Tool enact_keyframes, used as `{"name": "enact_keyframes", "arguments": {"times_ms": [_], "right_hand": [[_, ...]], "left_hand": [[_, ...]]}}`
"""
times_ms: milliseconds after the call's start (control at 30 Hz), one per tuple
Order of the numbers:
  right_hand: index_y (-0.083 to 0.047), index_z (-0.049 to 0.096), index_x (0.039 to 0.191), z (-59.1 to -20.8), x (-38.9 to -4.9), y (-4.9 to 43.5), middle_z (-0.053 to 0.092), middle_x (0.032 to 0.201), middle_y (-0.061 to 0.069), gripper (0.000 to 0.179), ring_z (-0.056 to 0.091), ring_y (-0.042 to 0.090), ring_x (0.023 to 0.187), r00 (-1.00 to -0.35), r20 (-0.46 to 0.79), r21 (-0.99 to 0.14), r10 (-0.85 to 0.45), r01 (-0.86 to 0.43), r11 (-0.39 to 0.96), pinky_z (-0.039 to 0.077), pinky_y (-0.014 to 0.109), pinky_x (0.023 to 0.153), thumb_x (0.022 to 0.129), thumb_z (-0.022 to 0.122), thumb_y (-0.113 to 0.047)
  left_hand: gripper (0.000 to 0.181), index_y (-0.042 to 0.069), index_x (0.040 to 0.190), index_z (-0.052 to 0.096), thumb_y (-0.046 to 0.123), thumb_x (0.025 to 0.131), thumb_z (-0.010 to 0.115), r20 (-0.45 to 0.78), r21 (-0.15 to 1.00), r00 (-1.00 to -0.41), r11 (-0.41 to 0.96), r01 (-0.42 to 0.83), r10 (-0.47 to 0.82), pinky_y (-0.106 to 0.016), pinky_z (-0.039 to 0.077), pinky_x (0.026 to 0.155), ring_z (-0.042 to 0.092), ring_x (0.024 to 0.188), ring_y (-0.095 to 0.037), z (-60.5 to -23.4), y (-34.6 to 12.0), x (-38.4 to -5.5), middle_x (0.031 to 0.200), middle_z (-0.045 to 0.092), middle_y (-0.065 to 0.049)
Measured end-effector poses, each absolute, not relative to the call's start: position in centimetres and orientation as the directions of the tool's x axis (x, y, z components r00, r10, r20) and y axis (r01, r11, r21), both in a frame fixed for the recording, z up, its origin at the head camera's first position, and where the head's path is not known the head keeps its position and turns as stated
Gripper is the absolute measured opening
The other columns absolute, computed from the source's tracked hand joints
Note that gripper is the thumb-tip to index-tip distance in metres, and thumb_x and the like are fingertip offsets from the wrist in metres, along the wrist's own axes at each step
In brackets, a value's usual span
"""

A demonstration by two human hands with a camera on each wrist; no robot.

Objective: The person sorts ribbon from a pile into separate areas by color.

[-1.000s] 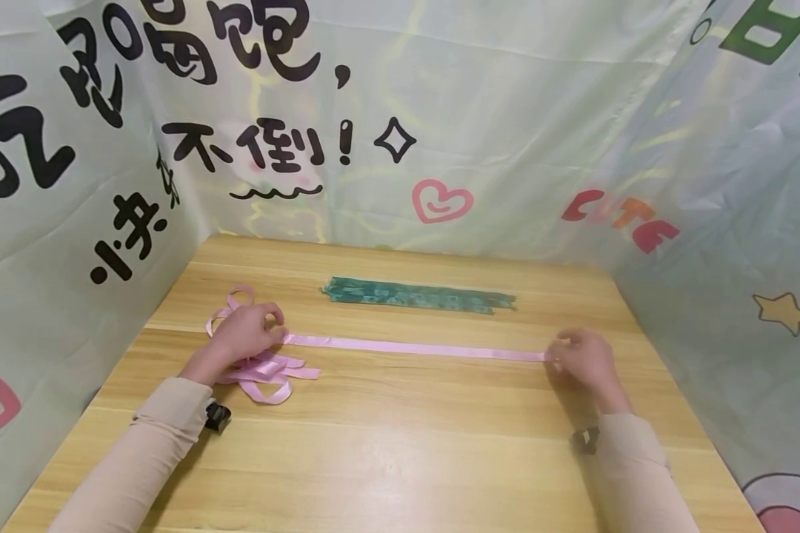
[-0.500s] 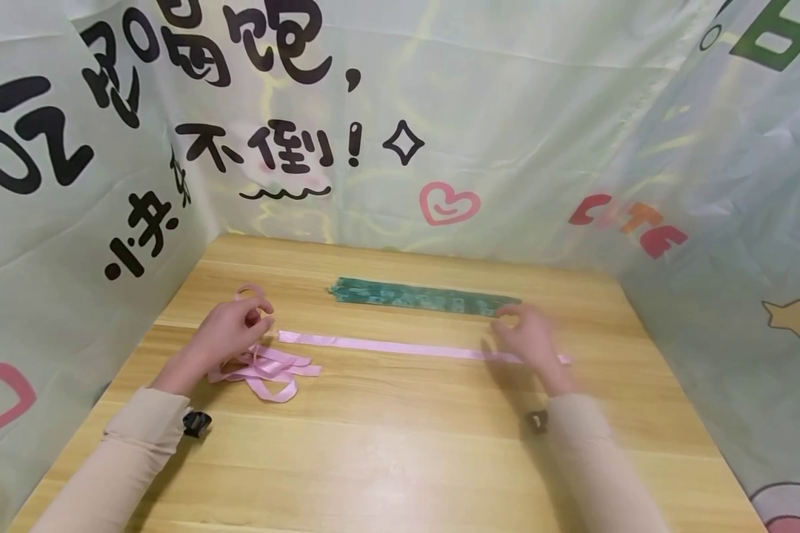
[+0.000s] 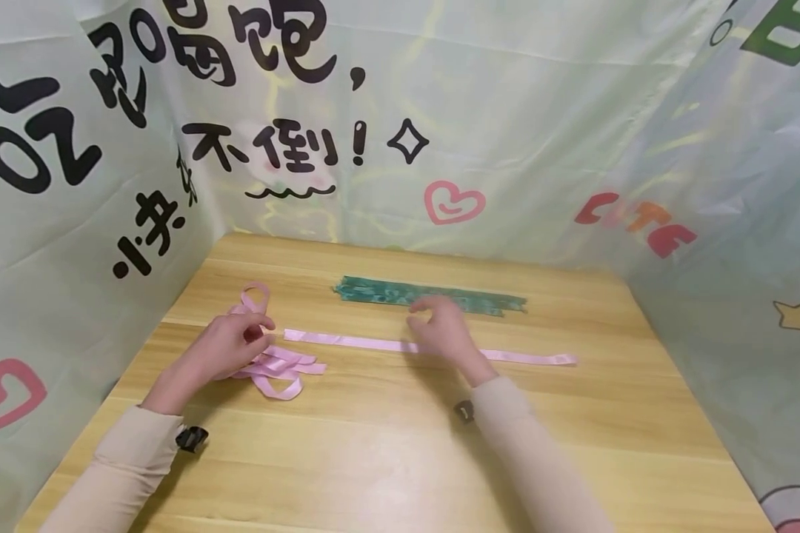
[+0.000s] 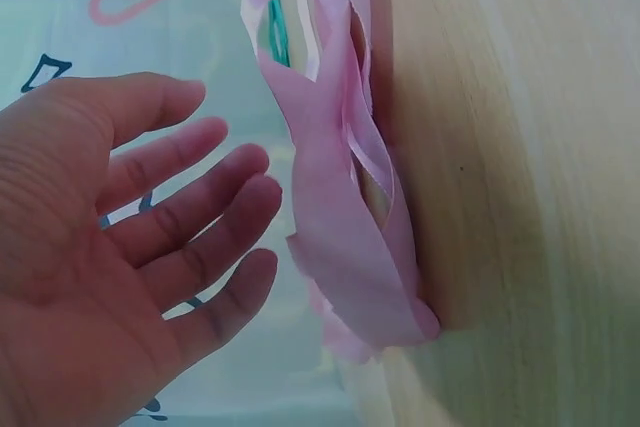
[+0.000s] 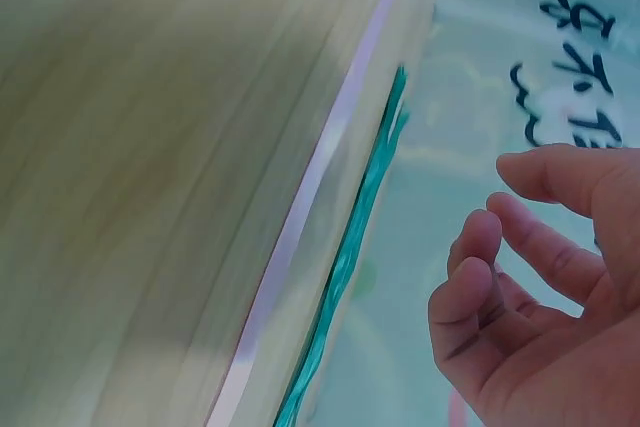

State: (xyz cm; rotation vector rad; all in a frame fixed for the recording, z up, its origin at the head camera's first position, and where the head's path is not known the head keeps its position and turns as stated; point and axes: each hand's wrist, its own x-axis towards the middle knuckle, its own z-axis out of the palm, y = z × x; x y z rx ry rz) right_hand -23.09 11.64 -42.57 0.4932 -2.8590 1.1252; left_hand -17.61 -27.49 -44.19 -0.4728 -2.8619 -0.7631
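Observation:
A straight pink ribbon (image 3: 347,340) lies flat across the middle of the table. My left hand (image 3: 230,344) hovers over a loose pile of pink ribbons (image 3: 280,366) at the left. In the left wrist view its fingers (image 4: 215,212) are relaxed, holding nothing, with the pile beside them. My right hand (image 3: 443,329) is above the straight ribbon and covers part of it in the head view. The right wrist view shows that hand's fingers (image 5: 470,292) loosely bent, with nothing between them. Behind the straight ribbon lies a flat bundle of dark green ribbons (image 3: 380,290).
A wooden table (image 3: 387,444) carries the ribbons. Printed cloth (image 3: 533,133) hangs behind it and along both sides, close to the table's edges. A small black device (image 3: 192,438) is worn at the left wrist.
Both hands have let go of the straight pink ribbon, which stays flat on the table. My right hand has moved left from its right end; my left hand has drawn back slightly left.

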Motion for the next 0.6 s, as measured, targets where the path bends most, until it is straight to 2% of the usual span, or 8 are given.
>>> {"name": "enact_keyframes", "arguments": {"times_ms": [67,133,367,600], "right_hand": [[-0.001,0.075,0.120,-42.6,-23.0,10.4,0.071,0.133,0.019,0.028,0.056,0.018,0.060,-0.941,0.136,-0.660,-0.310,-0.319,0.680,0.053,0.052,0.101,0.098,0.070,-0.017],[-0.002,0.076,0.119,-42.6,-23.0,9.4,0.071,0.131,0.018,0.027,0.056,0.014,0.065,-0.932,0.139,-0.646,-0.335,-0.342,0.683,0.052,0.051,0.102,0.098,0.071,-0.018],[-0.005,0.076,0.117,-42.8,-22.8,6.0,0.075,0.121,0.014,0.024,0.063,0.018,0.071,-0.876,0.159,-0.584,-0.454,-0.455,0.672,0.056,0.043,0.088,0.098,0.074,-0.019],[-0.005,0.076,0.118,-44.0,-21.6,2.7,0.074,0.115,0.011,0.026,0.068,0.026,0.104,-0.813,0.131,-0.584,-0.567,-0.525,0.619,0.055,0.041,0.094,0.098,0.074,-0.020]], "left_hand": [[0.015,0.009,0.106,0.077,0.015,0.092,0.077,0.199,0.469,-0.942,0.817,0.335,0.272,-0.036,0.048,0.076,0.059,0.081,-0.016,-44.1,-27.5,-17.3,0.081,0.068,0.005],[0.013,0.010,0.105,0.077,0.015,0.092,0.077,0.173,0.485,-0.941,0.806,0.339,0.292,-0.033,0.048,0.073,0.058,0.078,-0.013,-44.0,-27.4,-17.1,0.080,0.067,0.005],[0.014,0.009,0.106,0.076,0.014,0.093,0.077,0.083,0.522,-0.931,0.780,0.345,0.356,-0.026,0.050,0.067,0.058,0.071,-0.007,-43.9,-26.8,-16.2,0.080,0.067,0.007],[0.027,0.010,0.108,0.075,0.027,0.089,0.085,0.035,0.513,-0.918,0.782,0.355,0.394,-0.025,0.051,0.069,0.057,0.072,-0.004,-44.8,-26.3,-15.2,0.081,0.067,0.009]]}}
